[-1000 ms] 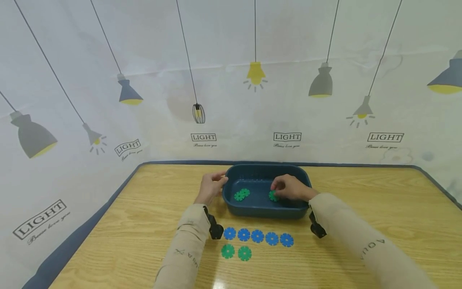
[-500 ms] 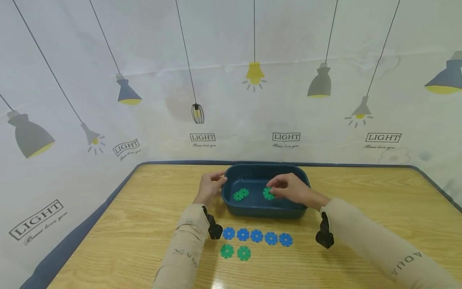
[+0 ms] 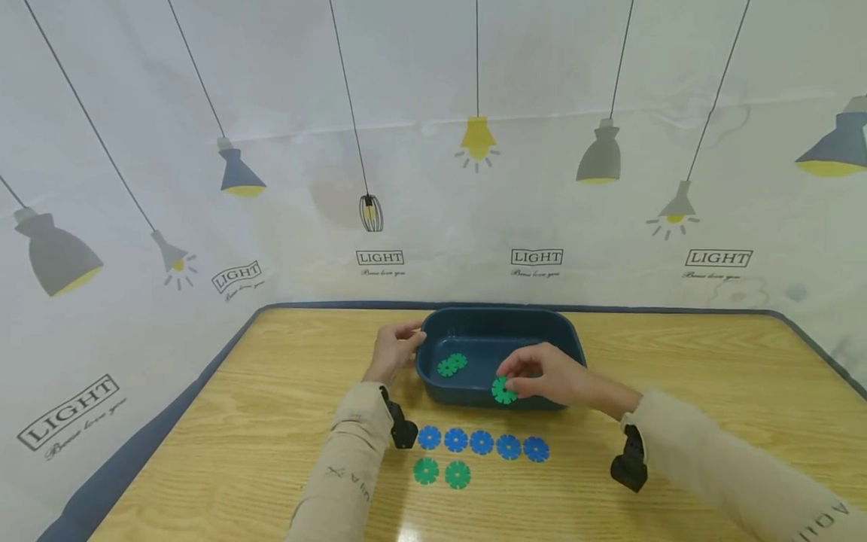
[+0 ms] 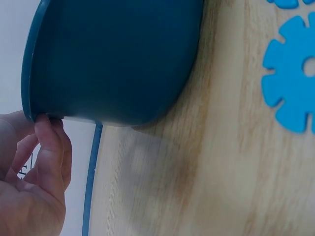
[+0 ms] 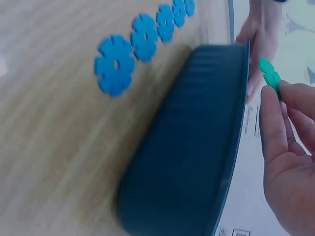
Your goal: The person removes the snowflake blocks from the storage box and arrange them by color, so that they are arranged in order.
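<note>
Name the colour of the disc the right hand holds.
Green disc, clearest in the head view.

Plastic, wood grain and cloth; mostly smooth, mostly matt.
Yellow-brown wood-look table (image 3: 257, 444): streaky grain, light gloss, glare spot at near side. Deep blue oblong plastic tub (image 3: 460, 397): smooth walls, faint sheen inside. Notched round blue plastic discs (image 5: 114, 82) and notched round green plastic discs (image 3: 457, 465): smooth, matt-looking. Beige cloth sleeves (image 3: 342, 448): matt, wrinkled. Black plastic-looking wrist mounts (image 3: 405, 434). White lamp-printed backdrop (image 3: 433, 226): matt, creased; cloth or paper, can't tell.
</note>
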Demonstrator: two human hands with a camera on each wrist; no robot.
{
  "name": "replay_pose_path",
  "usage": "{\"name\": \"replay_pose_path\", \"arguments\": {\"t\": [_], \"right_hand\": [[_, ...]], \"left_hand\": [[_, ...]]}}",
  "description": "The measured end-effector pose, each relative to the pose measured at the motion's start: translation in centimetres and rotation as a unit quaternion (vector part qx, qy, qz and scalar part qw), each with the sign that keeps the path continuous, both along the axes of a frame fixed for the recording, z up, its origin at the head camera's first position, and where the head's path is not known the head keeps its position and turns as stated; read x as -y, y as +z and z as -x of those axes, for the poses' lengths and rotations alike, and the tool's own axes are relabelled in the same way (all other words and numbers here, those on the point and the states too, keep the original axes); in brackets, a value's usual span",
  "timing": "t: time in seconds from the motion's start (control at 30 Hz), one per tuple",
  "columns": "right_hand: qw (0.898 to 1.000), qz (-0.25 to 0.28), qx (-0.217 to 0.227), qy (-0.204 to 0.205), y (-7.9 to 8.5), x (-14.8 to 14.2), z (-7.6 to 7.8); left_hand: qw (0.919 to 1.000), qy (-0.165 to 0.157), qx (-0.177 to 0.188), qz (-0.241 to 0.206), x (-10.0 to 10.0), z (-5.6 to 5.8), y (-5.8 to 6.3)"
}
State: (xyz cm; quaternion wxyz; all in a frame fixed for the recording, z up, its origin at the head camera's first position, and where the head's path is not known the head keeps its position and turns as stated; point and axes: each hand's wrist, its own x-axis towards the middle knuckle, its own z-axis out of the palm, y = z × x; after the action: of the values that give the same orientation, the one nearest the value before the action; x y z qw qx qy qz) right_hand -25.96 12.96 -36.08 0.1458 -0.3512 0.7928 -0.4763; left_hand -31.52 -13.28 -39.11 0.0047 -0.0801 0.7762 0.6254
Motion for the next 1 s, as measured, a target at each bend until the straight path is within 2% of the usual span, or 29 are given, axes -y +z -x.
{"name": "replay_pose_path", "arguments": {"t": [0.2, 0.3, 0.53, 0.77, 1.0], "right_hand": [[0.998, 0.012, -0.012, 0.063, -1.4, 0.5, -1.7], [0.996, 0.018, -0.004, 0.086, -2.4, 0.8, -2.4], [0.997, 0.002, 0.023, 0.079, -4.1, 1.5, -3.5], [0.998, -0.002, 0.013, 0.068, -5.3, 2.3, -3.9], [0.999, -0.024, -0.008, 0.043, -5.8, 2.8, -4.3]], "left_hand": [[1.0000, -0.001, -0.002, -0.002, 0.1, -0.1, -0.1], [1.0000, -0.001, -0.003, -0.003, 0.1, -0.2, 0.0], [1.0000, -0.004, -0.002, -0.002, 0.0, -0.3, 0.1], [1.0000, -0.002, 0.003, 0.000, 0.0, -0.2, 0.1], [1.0000, -0.002, 0.007, -0.001, 0.0, -0.1, 0.2]]}}
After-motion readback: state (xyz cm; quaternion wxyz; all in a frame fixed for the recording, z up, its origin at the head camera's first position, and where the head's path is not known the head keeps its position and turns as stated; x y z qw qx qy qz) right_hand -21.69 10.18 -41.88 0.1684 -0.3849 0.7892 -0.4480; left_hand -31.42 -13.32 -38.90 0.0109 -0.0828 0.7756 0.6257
